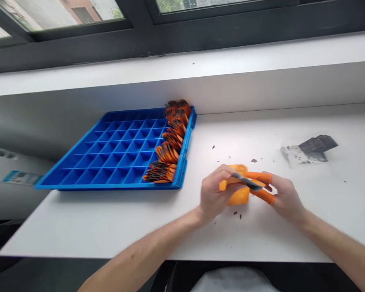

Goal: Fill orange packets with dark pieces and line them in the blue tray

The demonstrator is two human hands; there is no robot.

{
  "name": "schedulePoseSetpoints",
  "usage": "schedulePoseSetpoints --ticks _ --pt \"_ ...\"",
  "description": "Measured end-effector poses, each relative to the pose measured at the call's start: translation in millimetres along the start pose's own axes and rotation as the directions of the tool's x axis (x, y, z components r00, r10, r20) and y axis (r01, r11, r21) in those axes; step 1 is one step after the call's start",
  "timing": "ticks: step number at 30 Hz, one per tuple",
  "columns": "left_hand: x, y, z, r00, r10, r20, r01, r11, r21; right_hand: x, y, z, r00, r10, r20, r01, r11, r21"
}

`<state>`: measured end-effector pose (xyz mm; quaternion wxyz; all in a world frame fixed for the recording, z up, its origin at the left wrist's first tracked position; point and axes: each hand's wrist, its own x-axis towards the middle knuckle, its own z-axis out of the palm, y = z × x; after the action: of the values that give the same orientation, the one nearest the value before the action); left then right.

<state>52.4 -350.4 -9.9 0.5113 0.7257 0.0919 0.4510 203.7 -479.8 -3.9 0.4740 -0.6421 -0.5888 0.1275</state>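
Hands (214, 192) (287, 198) at blurred dark strip (246, 181), left in a pinch, right's grip unclear; blue-and-white card (22, 177) unreadable.

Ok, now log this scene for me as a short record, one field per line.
Left hand: bare, fingertips at a dark, thin piece
Right hand: orange covers on fingers, close to the same piece
Grip: blurred; which hand holds it is unclear
Below hands: yellow-orange object, partly hidden
Tray: blue, divided, left of the hands
Tray contents: orange-and-black pieces along its right side
Far right: dark lump on a smudged sheet
Loose bits: dark crumbs scattered on the white table
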Motion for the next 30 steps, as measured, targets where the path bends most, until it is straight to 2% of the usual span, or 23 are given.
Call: schedulePoseSetpoints --ticks 3,6,7,8,10,13,16,20,23,26,30 --pt "4 -1 -3.9 0.997 -0.031 -0.065 0.032 0.999 0.019 7 7 -29 0.988 0.030 -0.154 -0.045 0.995 -0.091" --pt "8 -3 -4.6 0.996 -0.017 -0.088 0.019 1.000 0.022 18 22 -83 0.925 0.122 -0.361 -0.225 0.939 -0.260" --pt "8 -3 -4.1 0.996 -0.004 -0.084 0.006 1.000 0.024 22 28 -102 0.902 0.202 -0.382 -0.363 0.835 -0.414" --pt "9 -3 -3.3 0.997 0.009 -0.078 -0.007 1.000 0.029 26 34 -121 0.895 0.308 -0.323 -0.446 0.638 -0.628" --pt "8 -2 -1.5 0.997 0.039 -0.065 -0.036 0.998 0.050 34 48 -149 0.874 0.363 -0.323 -0.470 0.466 -0.750" --pt "6 0 1.0 0.995 0.081 -0.052 -0.077 0.994 0.077 41 68 -163 0.865 0.400 -0.304 -0.436 0.299 -0.849" --pt "5 0 2.7 0.989 0.139 -0.045 -0.135 0.987 0.086 44 83 -156 0.881 0.397 -0.257 -0.359 0.205 -0.911" --pt "4 -2 4.1 0.981 0.185 -0.049 -0.181 0.980 0.078 43 91 -147 0.911 0.367 -0.187 -0.269 0.188 -0.944" --pt "4 -2 4.9 0.980 0.192 -0.055 -0.189 0.981 0.050 40 92 -149 0.934 0.303 -0.187 -0.258 0.213 -0.943" --pt "3 -1 5.5 0.976 0.206 -0.070 -0.202 0.978 0.055 38 94 -154 0.952 0.226 -0.205 -0.264 0.276 -0.924" --pt "3 -2 6.3 0.969 0.230 -0.088 -0.226 0.973 0.053 38 95 -160 0.961 0.132 -0.242 -0.275 0.411 -0.869"
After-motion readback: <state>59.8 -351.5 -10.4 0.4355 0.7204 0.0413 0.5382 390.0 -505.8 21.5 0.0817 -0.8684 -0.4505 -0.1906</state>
